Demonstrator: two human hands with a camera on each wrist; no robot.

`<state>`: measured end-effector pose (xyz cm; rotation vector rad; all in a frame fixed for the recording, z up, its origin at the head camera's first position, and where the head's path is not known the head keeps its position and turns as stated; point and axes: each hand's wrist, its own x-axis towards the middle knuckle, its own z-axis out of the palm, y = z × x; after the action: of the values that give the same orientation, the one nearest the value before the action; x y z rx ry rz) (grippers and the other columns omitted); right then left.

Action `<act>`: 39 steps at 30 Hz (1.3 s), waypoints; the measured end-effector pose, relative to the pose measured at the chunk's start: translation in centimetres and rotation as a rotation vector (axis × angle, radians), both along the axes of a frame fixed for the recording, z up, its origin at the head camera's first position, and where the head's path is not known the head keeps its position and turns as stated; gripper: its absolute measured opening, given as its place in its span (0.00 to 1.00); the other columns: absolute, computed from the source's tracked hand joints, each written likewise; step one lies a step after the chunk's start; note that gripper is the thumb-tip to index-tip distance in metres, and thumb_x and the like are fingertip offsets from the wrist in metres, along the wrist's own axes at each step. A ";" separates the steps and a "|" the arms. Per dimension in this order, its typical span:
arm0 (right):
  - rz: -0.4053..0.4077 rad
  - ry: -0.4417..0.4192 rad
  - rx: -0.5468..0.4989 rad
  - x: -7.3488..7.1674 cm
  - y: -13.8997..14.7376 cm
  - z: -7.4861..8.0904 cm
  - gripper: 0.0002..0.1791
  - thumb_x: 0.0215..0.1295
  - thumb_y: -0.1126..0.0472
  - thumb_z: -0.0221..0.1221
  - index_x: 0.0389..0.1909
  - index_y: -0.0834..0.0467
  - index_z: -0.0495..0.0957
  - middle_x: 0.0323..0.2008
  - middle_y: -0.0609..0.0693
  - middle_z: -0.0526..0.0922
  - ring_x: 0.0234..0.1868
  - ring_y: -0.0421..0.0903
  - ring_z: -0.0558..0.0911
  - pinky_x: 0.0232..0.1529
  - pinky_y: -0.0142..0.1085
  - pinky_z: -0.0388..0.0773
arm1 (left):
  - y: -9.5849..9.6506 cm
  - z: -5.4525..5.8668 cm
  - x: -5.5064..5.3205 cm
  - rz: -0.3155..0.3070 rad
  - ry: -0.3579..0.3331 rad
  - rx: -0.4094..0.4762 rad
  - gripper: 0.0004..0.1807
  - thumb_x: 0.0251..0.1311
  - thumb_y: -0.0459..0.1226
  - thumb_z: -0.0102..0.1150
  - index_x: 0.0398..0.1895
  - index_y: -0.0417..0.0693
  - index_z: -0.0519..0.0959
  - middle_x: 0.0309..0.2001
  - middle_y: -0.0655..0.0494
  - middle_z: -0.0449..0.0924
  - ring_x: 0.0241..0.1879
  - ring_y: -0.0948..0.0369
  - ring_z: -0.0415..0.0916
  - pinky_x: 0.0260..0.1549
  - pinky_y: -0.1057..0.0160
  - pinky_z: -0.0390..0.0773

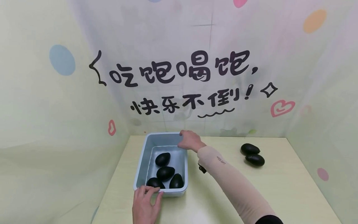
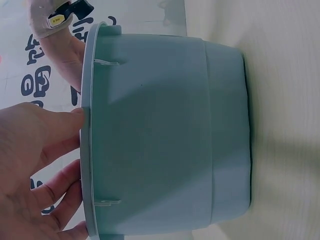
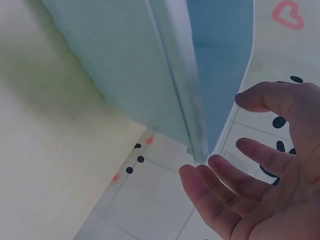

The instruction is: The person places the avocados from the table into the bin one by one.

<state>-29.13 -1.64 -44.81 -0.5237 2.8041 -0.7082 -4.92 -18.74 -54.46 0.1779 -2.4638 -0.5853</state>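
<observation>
A pale blue plastic bin [image 1: 139, 161] stands on the table, with several dark avocados [image 1: 165, 173] inside it. My left hand [image 1: 145, 203] holds the near rim, fingers over the edge and thumb against it. The left wrist view shows that hand [image 2: 40, 155] beside the bin's side wall [image 2: 150, 135]. At the far right corner of the bin is my right hand [image 1: 190, 140]. In the right wrist view this hand [image 3: 265, 180] has spread, slightly bent fingers about the corner, with a gap between thumb and rim [image 3: 182, 85].
Two more avocados [image 1: 254, 159] lie side by side on the light wooden table [image 1: 218, 193], to the right of the bin. A printed cloth backdrop [image 1: 179, 37] rises behind the table and along both sides.
</observation>
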 end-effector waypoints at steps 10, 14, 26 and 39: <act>-0.066 -0.004 0.003 -0.9 1.9 -0.7 0.31 0.63 0.55 0.67 0.68 0.59 0.78 0.64 0.56 0.84 0.56 0.55 0.85 0.51 0.48 0.83 | -0.4 0.2 -0.6 -0.006 -0.002 0.000 0.12 0.47 0.38 0.86 0.35 0.51 0.92 0.36 0.57 0.79 0.44 0.53 0.75 0.47 0.47 0.79; -0.080 -0.002 0.001 -1.2 2.8 -1.1 0.31 0.63 0.56 0.66 0.68 0.59 0.78 0.65 0.57 0.84 0.60 0.57 0.84 0.55 0.50 0.83 | -0.3 0.1 -0.7 0.003 -0.020 0.004 0.12 0.48 0.38 0.86 0.35 0.52 0.92 0.37 0.57 0.79 0.44 0.53 0.75 0.47 0.48 0.79; -0.125 -0.023 0.015 -1.6 5.6 -2.2 0.32 0.61 0.57 0.64 0.68 0.60 0.78 0.67 0.58 0.82 0.63 0.59 0.83 0.52 0.52 0.82 | -0.2 0.3 -0.8 0.020 -0.093 0.010 0.11 0.52 0.40 0.84 0.38 0.52 0.92 0.39 0.57 0.79 0.46 0.54 0.74 0.47 0.50 0.78; -0.187 -0.080 0.031 -1.7 8.4 -5.2 0.32 0.59 0.58 0.66 0.66 0.62 0.78 0.66 0.60 0.83 0.61 0.60 0.83 0.55 0.56 0.81 | -0.5 0.2 -0.6 0.011 -0.111 0.016 0.11 0.53 0.42 0.83 0.38 0.52 0.92 0.39 0.57 0.78 0.47 0.54 0.73 0.48 0.50 0.77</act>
<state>-30.81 6.78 -49.99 -0.2234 2.8081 -0.7033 -5.55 -19.24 -54.26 0.2366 -2.5640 -0.6058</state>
